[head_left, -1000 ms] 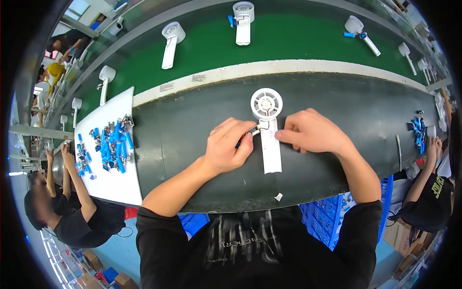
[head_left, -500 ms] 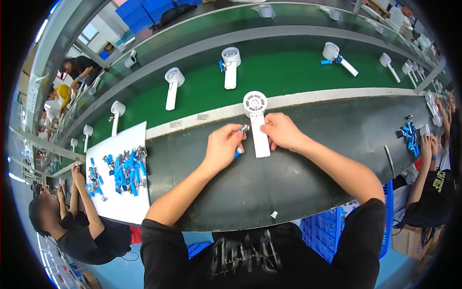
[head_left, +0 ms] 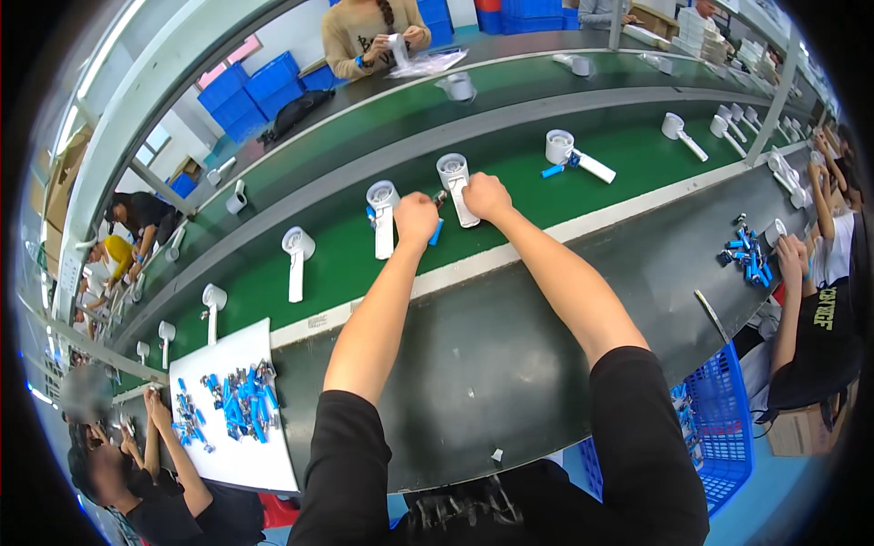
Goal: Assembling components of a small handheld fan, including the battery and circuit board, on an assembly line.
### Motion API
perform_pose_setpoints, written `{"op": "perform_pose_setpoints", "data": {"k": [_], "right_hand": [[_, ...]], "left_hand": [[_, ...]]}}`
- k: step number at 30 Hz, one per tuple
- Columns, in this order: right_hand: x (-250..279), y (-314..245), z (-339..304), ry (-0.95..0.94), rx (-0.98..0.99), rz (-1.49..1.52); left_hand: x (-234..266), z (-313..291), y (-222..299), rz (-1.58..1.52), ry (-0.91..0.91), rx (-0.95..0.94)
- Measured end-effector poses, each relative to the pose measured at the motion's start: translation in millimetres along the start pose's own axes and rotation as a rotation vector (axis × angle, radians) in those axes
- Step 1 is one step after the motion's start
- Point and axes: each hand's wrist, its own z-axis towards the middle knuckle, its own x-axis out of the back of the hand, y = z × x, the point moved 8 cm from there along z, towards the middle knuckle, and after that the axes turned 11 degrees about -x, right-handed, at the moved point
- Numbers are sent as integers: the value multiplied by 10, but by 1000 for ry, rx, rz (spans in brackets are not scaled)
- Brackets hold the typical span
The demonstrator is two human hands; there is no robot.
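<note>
A white handheld fan body [head_left: 464,211] with a round head lies over the green conveyor belt. My right hand [head_left: 487,196] is closed on the side of its handle. Closed beside it, my left hand [head_left: 416,217] holds a blue cylindrical battery [head_left: 437,234] that shows below the fingers. A small metallic part shows at the fingertips, close to the fan handle. The fingers' undersides are hidden. Just left of that hand rests another white fan [head_left: 383,227], with a blue battery at its side.
More fans lie along the green belt [head_left: 510,187], one fan [head_left: 592,166] with a blue battery attached. Blue batteries [head_left: 244,405] are piled on a white board [head_left: 273,460] at left. A second battery pile [head_left: 748,255] and co-workers are at right. A blue basket [head_left: 728,428] stands below the dark table.
Both hands have reached forward from the dark table to the belt, carrying the fan and the battery. The view has shifted, and a person across the belt now shows.
</note>
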Motion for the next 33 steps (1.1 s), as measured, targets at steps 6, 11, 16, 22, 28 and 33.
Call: {"op": "perform_pose_setpoints", "data": {"k": [6,11,16,22,28,33], "right_hand": [[240,216,-408,57,211,283],[681,-18,-1239,226,459,231],[480,-74,-1821,7,562,203],[427,-61,-1863,-133,540,195],[365,-63,-1922,-122,553,111],[371,-32,-1877,-149,533,140]], "left_hand": [[169,-534,104,-215,53,-36],[598,-1494,443,-44,-14,-398],[777,-1794,622,-151,37,-537],[807,-1895,672,-152,-12,-673],[741,-1978,720,-168,-61,-705],[697,-1963,744,-156,-72,-734]]}}
